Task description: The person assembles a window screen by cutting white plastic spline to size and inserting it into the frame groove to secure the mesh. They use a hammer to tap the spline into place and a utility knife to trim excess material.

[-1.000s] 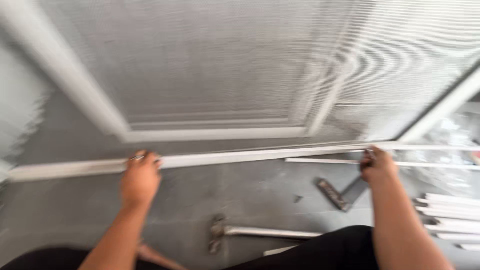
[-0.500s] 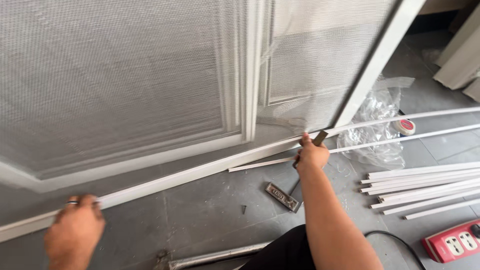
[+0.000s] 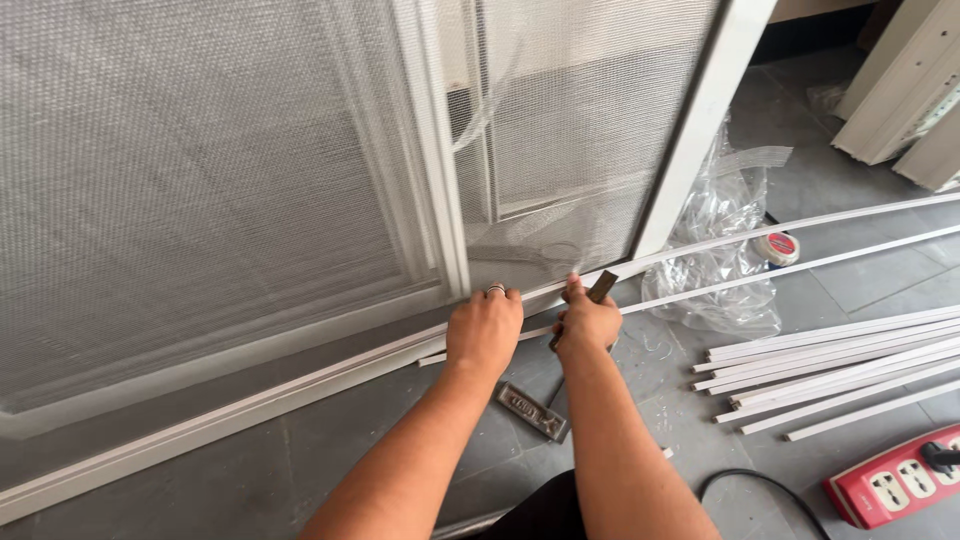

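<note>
— What's changed on your feed?

— Both hands have drawn together. My left hand [image 3: 484, 330], once far out along the white strip [image 3: 300, 385], now presses curled onto it beside the right hand [image 3: 587, 322], which grips a dark tool [image 3: 598, 290].

— Any room?

— Mesh frame [image 3: 440, 180] crowds above; loose white strips [image 3: 830, 370] and a red power strip [image 3: 895, 485] hem the floor [image 3: 250, 470] rightward.

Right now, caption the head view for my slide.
Both hands, left and right, press a white strip against the mesh frame.
</note>
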